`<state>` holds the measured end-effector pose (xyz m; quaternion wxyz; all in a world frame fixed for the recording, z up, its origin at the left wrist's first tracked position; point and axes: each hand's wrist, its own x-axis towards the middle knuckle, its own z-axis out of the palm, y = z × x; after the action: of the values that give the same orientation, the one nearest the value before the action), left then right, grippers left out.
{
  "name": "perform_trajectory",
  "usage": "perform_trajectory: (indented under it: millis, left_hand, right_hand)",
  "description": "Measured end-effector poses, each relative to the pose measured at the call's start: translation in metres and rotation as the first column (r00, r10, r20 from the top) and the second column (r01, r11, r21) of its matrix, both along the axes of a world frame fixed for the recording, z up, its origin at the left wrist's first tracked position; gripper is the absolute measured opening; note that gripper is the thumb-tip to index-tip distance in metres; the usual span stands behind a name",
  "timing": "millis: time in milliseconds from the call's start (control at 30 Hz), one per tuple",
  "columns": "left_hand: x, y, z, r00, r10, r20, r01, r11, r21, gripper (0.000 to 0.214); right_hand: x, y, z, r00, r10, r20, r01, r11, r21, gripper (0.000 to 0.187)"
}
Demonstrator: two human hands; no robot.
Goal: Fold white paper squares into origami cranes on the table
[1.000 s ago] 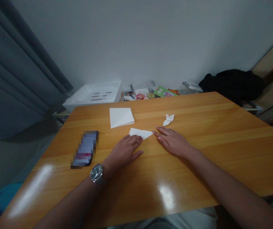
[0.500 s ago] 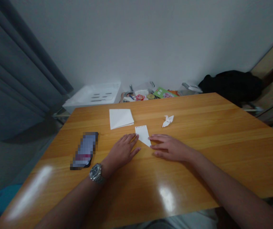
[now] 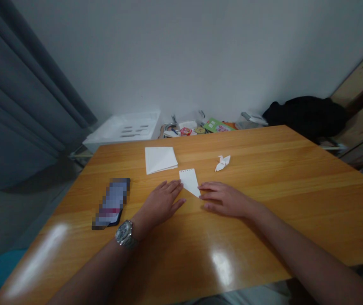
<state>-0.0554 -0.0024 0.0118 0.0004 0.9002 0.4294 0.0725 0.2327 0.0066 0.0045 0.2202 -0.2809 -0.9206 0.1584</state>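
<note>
as left grip (image 3: 162, 201) and right grip (image 3: 224, 198) lie spread, hole-edged white paper (image 3: 189, 180) tapers.

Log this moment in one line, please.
small paper: on table; left hand: at paper's left edge; right hand: at paper's right edge; phone: left of hands

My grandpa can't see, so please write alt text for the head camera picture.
A left hand and right hand reach over a wooden table, fingertips at either side of a small white paper. Beyond it lie a larger white paper and a folded paper bird; a phone is at left.
</note>
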Motion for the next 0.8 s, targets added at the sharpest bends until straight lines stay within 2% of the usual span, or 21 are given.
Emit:
perform_trajectory:
  millis: [133,300,433,633,800]
  left_hand:
    - [-0.002,0.001,0.0,1.0,0.003,-0.02,-0.003,1.0,0.005,0.05]
    - [0.003,-0.001,0.003,1.0,0.023,-0.012,-0.022,0.999,0.027,0.052]
    - [0.012,-0.007,0.007,0.999,0.039,0.021,-0.04,0.998,0.052,0.052]
    - [0.021,-0.016,0.005,1.0,0.001,0.031,-0.002,0.999,0.032,0.056]
    - [0.021,-0.014,0.004,0.997,-0.028,0.076,0.025,0.999,0.031,0.053]
  right_hand:
    - [-0.005,0.001,-0.002,0.999,-0.032,0.002,0.032,0.999,0.039,0.03]
    - [-0.008,0.002,-0.005,0.998,-0.012,0.063,0.006,0.996,0.088,0.035]
    - [-0.015,-0.004,-0.006,0.994,-0.069,0.079,0.061,0.993,0.103,0.037]
    - [-0.027,-0.009,-0.004,0.992,-0.117,0.047,0.114,0.991,0.065,0.033]
    - [-0.021,0.007,0.001,0.994,-0.105,0.029,0.104,0.994,0.024,0.031]
